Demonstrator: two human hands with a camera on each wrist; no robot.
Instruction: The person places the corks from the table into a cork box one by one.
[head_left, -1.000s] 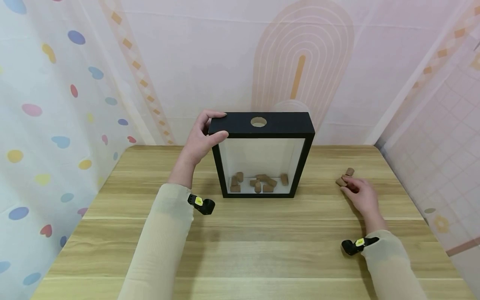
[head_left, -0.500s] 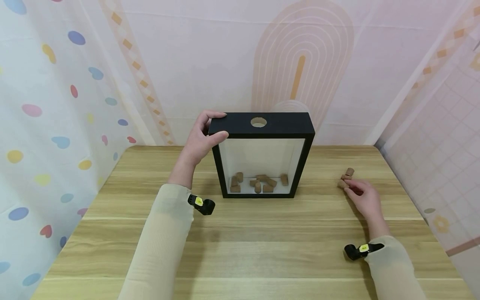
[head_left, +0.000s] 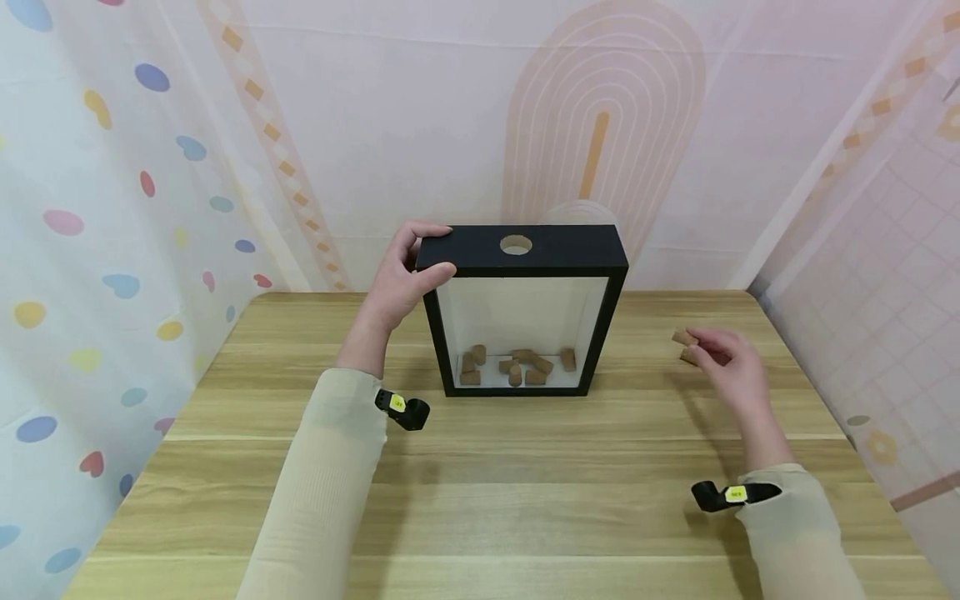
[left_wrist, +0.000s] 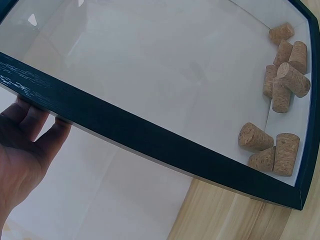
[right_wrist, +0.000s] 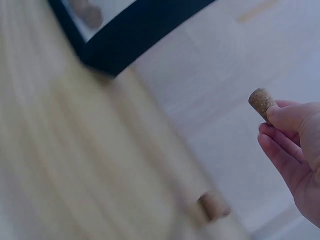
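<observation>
One cork up, box held still.
The right hand (head_left: 731, 367) pinches a cork (right_wrist: 261, 101); the left hand (head_left: 397, 279) grips the black box (head_left: 525, 250).

Right-wrist tabletop (right_wrist: 65, 165) motion-blurred.

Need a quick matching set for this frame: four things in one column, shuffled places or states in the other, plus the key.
Things:
1. left hand
2. right hand
3. cork pile
4. round hole

States:
A. in the frame's top edge
B. pinches one cork above the table
C. lies on the floor inside the frame
D. grips the frame's top left corner

Pairs: 1-D, 2-B, 3-C, 4-A
</observation>
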